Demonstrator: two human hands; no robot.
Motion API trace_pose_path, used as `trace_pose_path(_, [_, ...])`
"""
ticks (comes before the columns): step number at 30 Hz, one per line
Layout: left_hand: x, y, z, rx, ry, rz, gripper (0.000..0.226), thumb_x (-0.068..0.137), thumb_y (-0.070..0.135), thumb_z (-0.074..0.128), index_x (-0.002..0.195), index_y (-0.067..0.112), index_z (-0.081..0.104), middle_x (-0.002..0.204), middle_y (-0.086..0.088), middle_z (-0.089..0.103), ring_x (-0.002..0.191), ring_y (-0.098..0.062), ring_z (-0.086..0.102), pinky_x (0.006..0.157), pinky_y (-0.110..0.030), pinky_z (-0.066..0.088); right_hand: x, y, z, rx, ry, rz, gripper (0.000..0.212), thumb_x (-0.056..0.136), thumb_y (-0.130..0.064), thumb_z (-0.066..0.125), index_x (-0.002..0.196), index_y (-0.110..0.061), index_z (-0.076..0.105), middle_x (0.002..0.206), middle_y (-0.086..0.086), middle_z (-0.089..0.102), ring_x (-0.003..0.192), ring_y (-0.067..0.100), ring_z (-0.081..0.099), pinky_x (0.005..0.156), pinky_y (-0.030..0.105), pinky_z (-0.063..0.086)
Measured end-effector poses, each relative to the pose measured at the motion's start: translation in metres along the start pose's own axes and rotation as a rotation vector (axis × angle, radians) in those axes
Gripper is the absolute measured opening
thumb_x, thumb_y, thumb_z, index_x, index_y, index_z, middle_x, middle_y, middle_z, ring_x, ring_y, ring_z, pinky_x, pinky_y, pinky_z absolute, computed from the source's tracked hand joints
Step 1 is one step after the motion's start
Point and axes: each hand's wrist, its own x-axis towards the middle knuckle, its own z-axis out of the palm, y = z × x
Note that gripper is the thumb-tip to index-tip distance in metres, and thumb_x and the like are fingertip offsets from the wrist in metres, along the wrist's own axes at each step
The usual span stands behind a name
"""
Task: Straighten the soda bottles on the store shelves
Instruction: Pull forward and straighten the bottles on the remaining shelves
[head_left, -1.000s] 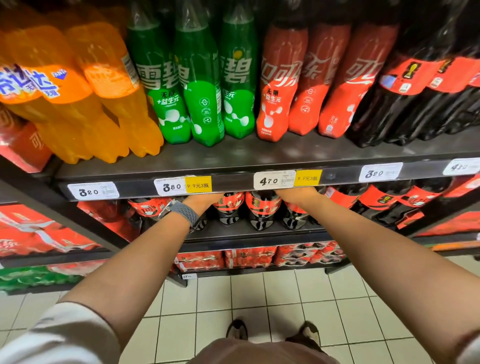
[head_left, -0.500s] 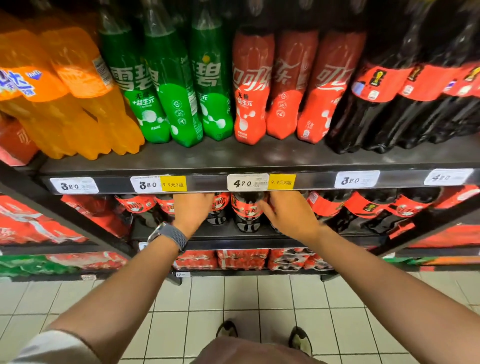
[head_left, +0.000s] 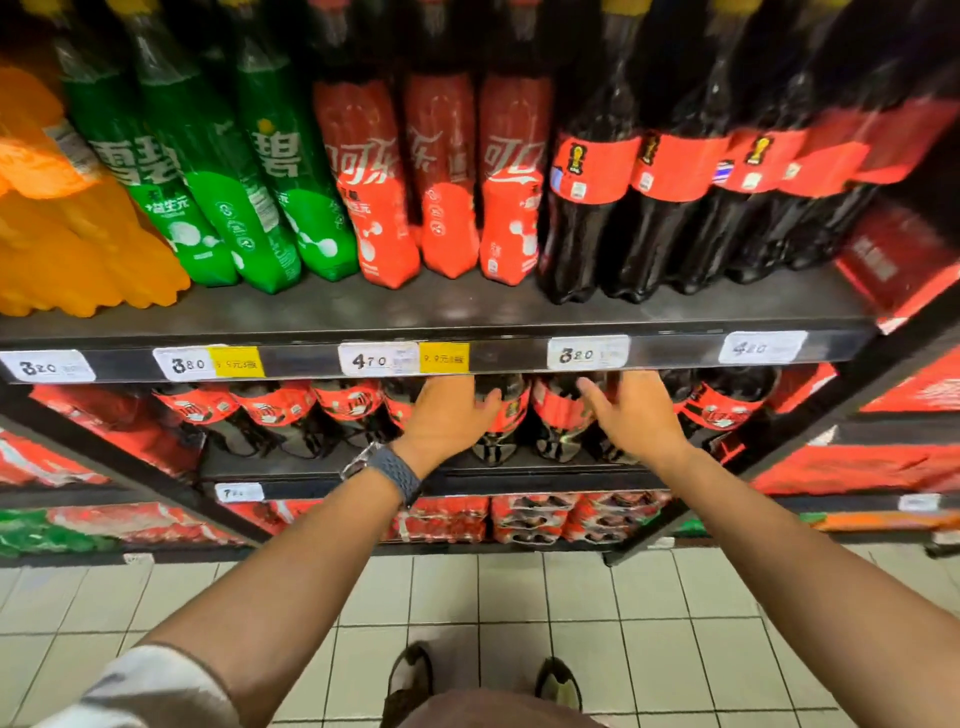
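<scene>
Upper shelf, front row, we count: green plastic soda bottles (head_left: 218, 208), 3; red-sleeved plastic soda bottles (head_left: 441, 208), 3; dark cola bottles with red band labels (head_left: 587, 234), at least 4. Orange plastic bottles (head_left: 78, 249) are too blurred to count. On the shelf edge we count white paper price tags (head_left: 376, 358), 5, and yellow paper promotion tags (head_left: 444, 357), 2. Hands, 2: left hand (head_left: 447, 415), right hand (head_left: 639, 415).
</scene>
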Motion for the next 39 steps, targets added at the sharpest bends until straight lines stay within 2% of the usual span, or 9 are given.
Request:
trace_pose_path(9, [0.021, 0.021, 0.011, 0.063, -0.161, -0.298, 0.040, 0.097, 0.039, 0.046, 0.108, 0.004, 0.061, 0.095, -0.022, 0.068, 0.096, -0.037, 0.062, 0.080, -0.035, 0.047, 0.034, 0.004, 0.003, 0.073, -0.246, 0.053, 0.037, 0.100, -0.033, 0.041, 0.135, -0.024, 0.051, 0.123, 0.007, 0.064, 0.110, 0.032, 0.057, 0.086, 0.037, 0.049])
trace_pose_path(17, [0.020, 0.042, 0.014, -0.113, 0.048, -0.330, 0.045, 0.078, 0.057, 0.067, 0.111, 0.027, 0.066, 0.106, 0.002, 0.070, 0.101, -0.021, 0.064, 0.083, -0.034, 0.052, 0.037, 0.012, -0.002, -0.104, -0.432, 0.052, 0.039, 0.101, -0.031, 0.038, 0.135, -0.017, 0.050, 0.132, 0.009, 0.057, 0.116, 0.030, 0.055, 0.077, 0.027, 0.050])
trace_pose_path(21, [0.024, 0.035, 0.009, -0.020, -0.122, -0.360, 0.044, 0.085, 0.056, 0.060, 0.121, 0.031, 0.062, 0.116, 0.005, 0.067, 0.107, -0.021, 0.061, 0.086, -0.033, 0.050, 0.042, 0.013, -0.001, -0.158, -0.390, -0.042, 0.051, 0.100, -0.048, 0.034, 0.148, -0.033, 0.028, 0.155, -0.005, 0.028, 0.142, 0.024, 0.025, 0.114, 0.038, 0.024])
trace_pose_path(25, [0.026, 0.023, -0.003, 0.048, -0.347, -0.387, 0.048, 0.089, 0.064, 0.046, 0.114, 0.027, 0.064, 0.112, 0.001, 0.068, 0.103, -0.020, 0.060, 0.088, -0.030, 0.047, 0.038, 0.017, 0.002, -0.038, -0.416, 0.048, 0.048, 0.090, -0.039, 0.058, 0.126, -0.008, 0.058, 0.129, 0.011, 0.059, 0.119, 0.027, 0.055, 0.098, 0.033, 0.043])
trace_pose_path(29, [0.026, 0.030, 0.002, -0.115, -0.254, -0.403, 0.042, 0.076, 0.072, 0.057, 0.100, 0.037, 0.062, 0.102, 0.012, 0.067, 0.103, -0.011, 0.059, 0.082, -0.024, 0.044, 0.040, 0.009, -0.006, 0.302, -0.368, 0.108, 0.030, 0.097, -0.039, 0.046, 0.112, -0.018, 0.061, 0.091, 0.000, 0.065, 0.083, 0.015, 0.059, 0.093, 0.019, 0.047])
trace_pose_path(32, [0.031, 0.033, 0.004, -0.160, -0.199, -0.324, 0.063, 0.082, 0.060, 0.061, 0.137, 0.033, 0.048, 0.141, 0.008, 0.050, 0.132, -0.018, 0.044, 0.108, -0.032, 0.036, 0.041, 0.016, -0.007, 0.269, -0.421, 0.169, 0.036, 0.097, -0.038, 0.046, 0.128, -0.021, 0.055, 0.132, 0.002, 0.057, 0.118, 0.019, 0.054, 0.091, 0.014, 0.042])
trace_pose_path(34, [0.032, 0.030, 0.001, -0.231, -0.214, -0.325, 0.062, 0.084, 0.055, 0.062, 0.138, 0.029, 0.047, 0.144, 0.005, 0.048, 0.133, -0.022, 0.042, 0.111, -0.037, 0.034, 0.042, 0.024, -0.002, 0.163, -0.442, 0.168, 0.037, 0.094, -0.037, 0.053, 0.123, -0.015, 0.059, 0.134, 0.010, 0.056, 0.096, 0.009, 0.065, 0.071, 0.011, 0.047])
trace_pose_path(37, [0.031, 0.019, -0.006, -0.286, -0.319, -0.350, 0.054, 0.087, 0.053, 0.060, 0.135, 0.031, 0.051, 0.140, 0.000, 0.053, 0.130, -0.029, 0.046, 0.108, -0.042, 0.038, 0.046, 0.015, -0.005, 0.237, -0.332, 0.054, 0.044, 0.100, -0.042, 0.036, 0.135, -0.018, 0.047, 0.142, 0.005, 0.047, 0.110, 0.011, 0.057, 0.104, 0.027, 0.038])
trace_pose_path(39, [0.031, 0.014, -0.007, -0.228, -0.372, -0.315, 0.050, 0.091, 0.052, 0.055, 0.137, 0.033, 0.048, 0.142, 0.003, 0.050, 0.131, -0.025, 0.045, 0.108, -0.037, 0.037, 0.046, 0.008, -0.003, 0.834, -0.144, 0.255, 0.049, 0.101, -0.043, 0.026, 0.138, -0.017, 0.042, 0.142, 0.005, 0.045, 0.134, 0.027, 0.038, 0.112, 0.038, 0.026])
